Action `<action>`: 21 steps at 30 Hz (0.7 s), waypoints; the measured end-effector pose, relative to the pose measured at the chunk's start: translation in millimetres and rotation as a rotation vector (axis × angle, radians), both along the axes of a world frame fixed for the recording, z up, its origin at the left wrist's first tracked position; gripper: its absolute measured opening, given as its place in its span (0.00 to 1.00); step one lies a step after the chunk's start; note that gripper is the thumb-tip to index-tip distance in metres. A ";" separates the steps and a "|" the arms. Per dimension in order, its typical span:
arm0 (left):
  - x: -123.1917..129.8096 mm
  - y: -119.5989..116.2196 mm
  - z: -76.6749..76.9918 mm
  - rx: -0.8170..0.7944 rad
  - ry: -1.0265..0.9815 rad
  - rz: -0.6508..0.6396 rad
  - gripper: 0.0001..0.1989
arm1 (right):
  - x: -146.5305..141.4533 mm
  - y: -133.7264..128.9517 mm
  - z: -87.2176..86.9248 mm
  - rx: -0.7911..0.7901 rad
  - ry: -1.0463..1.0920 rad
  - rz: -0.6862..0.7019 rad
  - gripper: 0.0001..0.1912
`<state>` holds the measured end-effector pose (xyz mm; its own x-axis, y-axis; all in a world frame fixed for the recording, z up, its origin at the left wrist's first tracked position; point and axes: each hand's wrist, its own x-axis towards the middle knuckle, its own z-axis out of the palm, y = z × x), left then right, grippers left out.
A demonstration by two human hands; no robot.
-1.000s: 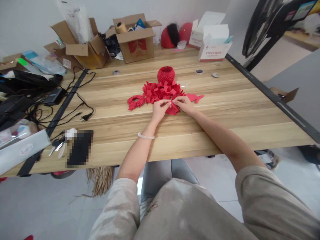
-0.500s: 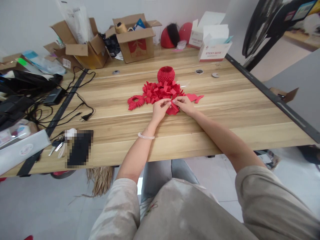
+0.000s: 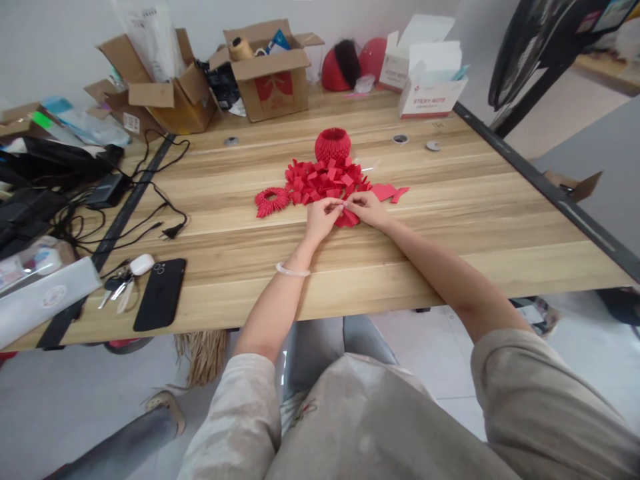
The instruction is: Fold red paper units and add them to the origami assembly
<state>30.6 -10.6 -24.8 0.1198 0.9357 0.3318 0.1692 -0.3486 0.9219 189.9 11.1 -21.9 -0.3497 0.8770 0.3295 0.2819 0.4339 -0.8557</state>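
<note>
Fingertips of my left hand [image 3: 323,217] and my right hand [image 3: 369,208] meet in a pinch at the near side of a heap of folded red paper pieces [image 3: 320,180]. Between them is a small red paper piece, mostly hidden by the fingers. Just below my fingers lies more red paper [image 3: 346,219]. Behind the heap stands a round red paper vase [image 3: 333,145] built of many folded pieces. To the left lies a red ring of folded paper [image 3: 271,201] with a pointed end. Flat red paper scraps [image 3: 389,193] lie right of my right hand.
A black phone [image 3: 161,295], keys [image 3: 118,288] and a white earbud case [image 3: 142,265] lie at the front left. Cables with a plug [image 3: 173,231] run along the left. Cardboard boxes [image 3: 273,83] and sticky note boxes [image 3: 434,97] line the back. A fan [image 3: 525,53] stands at right.
My hands stay pinched together in nearly the same place. A person's leg and shoe now show on the floor at lower left. The view has shifted slightly.
</note>
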 end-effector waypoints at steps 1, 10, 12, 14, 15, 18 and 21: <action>-0.2 0.5 -0.9 0.007 0.013 0.003 0.06 | 0.1 0.2 -0.6 0.009 -0.006 0.001 0.21; -0.9 2.4 -4.0 0.031 0.048 -0.001 0.06 | 0.6 1.6 -1.7 0.040 -0.034 -0.002 0.18; -0.4 2.0 -3.2 0.023 0.042 -0.001 0.06 | 0.6 2.1 -1.9 0.030 -0.025 0.004 0.17; 0.0 1.6 -2.2 0.013 0.042 0.005 0.05 | 0.4 2.4 -2.2 0.024 -0.011 0.009 0.17; 0.2 1.3 -1.6 0.009 0.044 0.010 0.05 | 0.1 2.5 -2.2 0.021 -0.003 0.011 0.17; 0.3 0.1 0.2 0.009 0.052 0.029 0.05 | -0.5 2.5 -1.8 0.019 0.012 0.010 0.18; 0.1 -1.2 1.6 0.017 0.057 0.042 0.05 | -0.5 1.9 -0.9 0.014 0.015 -0.006 0.19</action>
